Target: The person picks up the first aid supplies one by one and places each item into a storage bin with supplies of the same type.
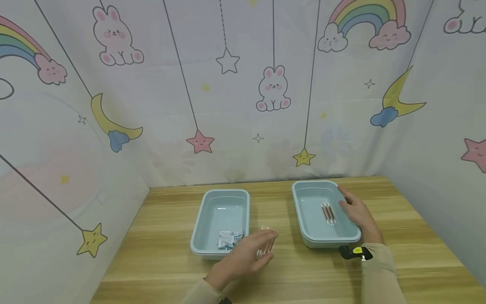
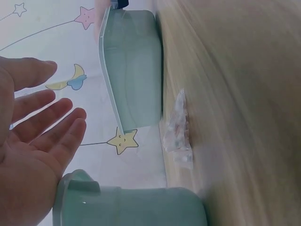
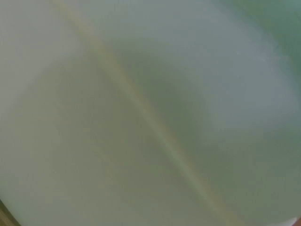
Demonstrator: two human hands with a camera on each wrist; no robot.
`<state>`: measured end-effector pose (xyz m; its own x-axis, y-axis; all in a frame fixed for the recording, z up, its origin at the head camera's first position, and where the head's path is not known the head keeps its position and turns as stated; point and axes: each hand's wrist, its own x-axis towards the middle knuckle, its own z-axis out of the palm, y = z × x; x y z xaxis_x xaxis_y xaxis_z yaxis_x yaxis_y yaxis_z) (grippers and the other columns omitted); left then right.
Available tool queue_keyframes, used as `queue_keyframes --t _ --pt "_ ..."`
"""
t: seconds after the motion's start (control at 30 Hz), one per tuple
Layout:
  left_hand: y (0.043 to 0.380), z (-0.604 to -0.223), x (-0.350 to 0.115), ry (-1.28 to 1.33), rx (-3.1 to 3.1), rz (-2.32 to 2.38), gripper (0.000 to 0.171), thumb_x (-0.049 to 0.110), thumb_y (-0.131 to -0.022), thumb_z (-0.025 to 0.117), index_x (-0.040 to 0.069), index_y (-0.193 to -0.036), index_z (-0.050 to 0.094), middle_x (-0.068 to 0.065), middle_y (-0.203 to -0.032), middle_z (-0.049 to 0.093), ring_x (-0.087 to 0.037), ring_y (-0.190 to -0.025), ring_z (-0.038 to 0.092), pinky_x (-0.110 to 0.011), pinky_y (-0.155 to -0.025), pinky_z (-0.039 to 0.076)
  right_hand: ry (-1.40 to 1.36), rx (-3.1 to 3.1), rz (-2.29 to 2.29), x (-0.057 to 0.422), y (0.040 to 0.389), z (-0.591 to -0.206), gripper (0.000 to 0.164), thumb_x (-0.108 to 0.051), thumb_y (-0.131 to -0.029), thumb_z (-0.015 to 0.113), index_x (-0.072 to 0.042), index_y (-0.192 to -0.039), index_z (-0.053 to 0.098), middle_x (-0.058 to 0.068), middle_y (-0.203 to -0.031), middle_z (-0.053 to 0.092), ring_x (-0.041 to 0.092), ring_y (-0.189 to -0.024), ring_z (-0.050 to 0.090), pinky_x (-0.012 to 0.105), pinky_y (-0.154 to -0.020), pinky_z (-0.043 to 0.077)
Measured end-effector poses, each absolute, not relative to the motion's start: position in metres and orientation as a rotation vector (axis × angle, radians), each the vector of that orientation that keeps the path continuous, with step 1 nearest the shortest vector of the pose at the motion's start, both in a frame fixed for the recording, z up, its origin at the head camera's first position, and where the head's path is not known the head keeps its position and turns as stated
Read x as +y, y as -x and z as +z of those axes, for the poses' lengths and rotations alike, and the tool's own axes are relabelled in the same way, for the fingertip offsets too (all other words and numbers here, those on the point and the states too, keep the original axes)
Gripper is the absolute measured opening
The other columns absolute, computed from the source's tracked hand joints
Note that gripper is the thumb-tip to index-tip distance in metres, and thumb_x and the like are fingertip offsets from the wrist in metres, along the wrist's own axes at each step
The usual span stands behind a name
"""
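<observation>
My left hand (image 1: 247, 255) is over the table between two light blue plastic bins, its fingers loosely extended. In the left wrist view the palm (image 2: 28, 179) faces the camera and holds nothing. Below it lies a clear-wrapped bundle of brown iodine cotton swabs (image 1: 268, 244), on the table and apart from the fingers in the left wrist view (image 2: 178, 132). On the right, my right hand (image 1: 358, 215) grips the right side rim of the right bin (image 1: 311, 234), thumb over the edge. Several wrapped brown swabs (image 1: 328, 213) lie in that bin. The right wrist view is blurred.
The left bin (image 1: 203, 219) holds several small white-and-blue printed sachets (image 1: 229, 239) at its near end. Both bins stand on a wood-grain table (image 1: 303, 278). A patterned cloth (image 1: 235, 105) hangs behind the table and at both sides.
</observation>
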<state>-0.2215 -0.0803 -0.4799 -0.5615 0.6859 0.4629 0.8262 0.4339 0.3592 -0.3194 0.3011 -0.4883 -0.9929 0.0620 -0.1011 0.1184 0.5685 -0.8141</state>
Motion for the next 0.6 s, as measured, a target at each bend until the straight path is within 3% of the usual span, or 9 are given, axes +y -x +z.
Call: queue_keyframes --t 0.6 --pt "0.216 -0.491 -0.071 1.299 -2.508 -0.769 0.053 0.019 -0.088 0.069 0.006 -0.136 0.053 -0.009 -0.136 0.059 -0.021 -0.126 0.056 -0.033 -0.108 0.044 -0.158 2.732 -1.441 0.301 0.32 -0.491 0.056 -0.017 -0.103 0.035 -0.015 -0.156 0.017 0.02 -0.161 0.014 0.047 -0.146 0.014 0.064 -0.115 0.018"
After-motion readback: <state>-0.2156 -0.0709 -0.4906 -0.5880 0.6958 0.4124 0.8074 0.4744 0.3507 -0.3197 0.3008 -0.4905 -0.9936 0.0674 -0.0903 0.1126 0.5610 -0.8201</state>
